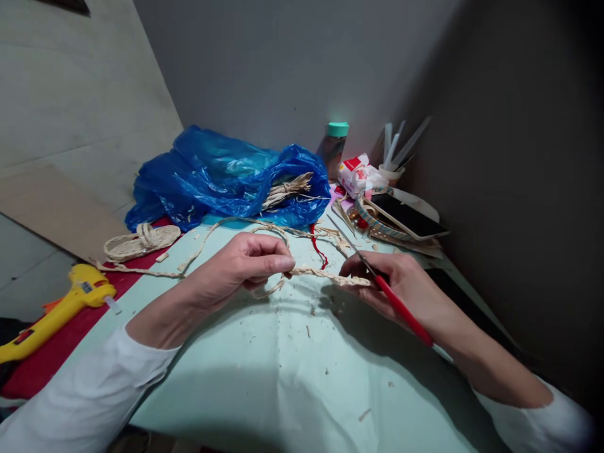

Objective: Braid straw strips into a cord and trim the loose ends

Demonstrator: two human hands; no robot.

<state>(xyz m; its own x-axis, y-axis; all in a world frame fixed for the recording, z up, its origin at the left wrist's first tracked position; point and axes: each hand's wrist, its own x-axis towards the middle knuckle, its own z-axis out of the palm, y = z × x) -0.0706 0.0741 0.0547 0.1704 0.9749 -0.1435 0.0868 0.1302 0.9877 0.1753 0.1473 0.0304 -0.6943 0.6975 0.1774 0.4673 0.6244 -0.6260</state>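
Note:
A pale braided straw cord [316, 272] is stretched between my two hands above the table. My left hand [250, 261] pinches it between thumb and fingers. My right hand [401, 286] has its fingers closed at the cord's other end, which shows below the fingertips. Red-handled scissors [401, 309] lie across that same hand, their grey blades pointing up and away to the left. The rest of the cord loops behind my left hand and trails to the left table edge. Part of the right fingers is hidden behind the scissors.
A blue plastic bag [221, 176] with a straw bundle [287, 190] lies at the back. To the left are a woven straw sandal [146, 242] and a yellow glue gun [80, 296]. A phone [408, 216], a green-capped jar [336, 148] and a cup of glue sticks [391, 173] stand back right.

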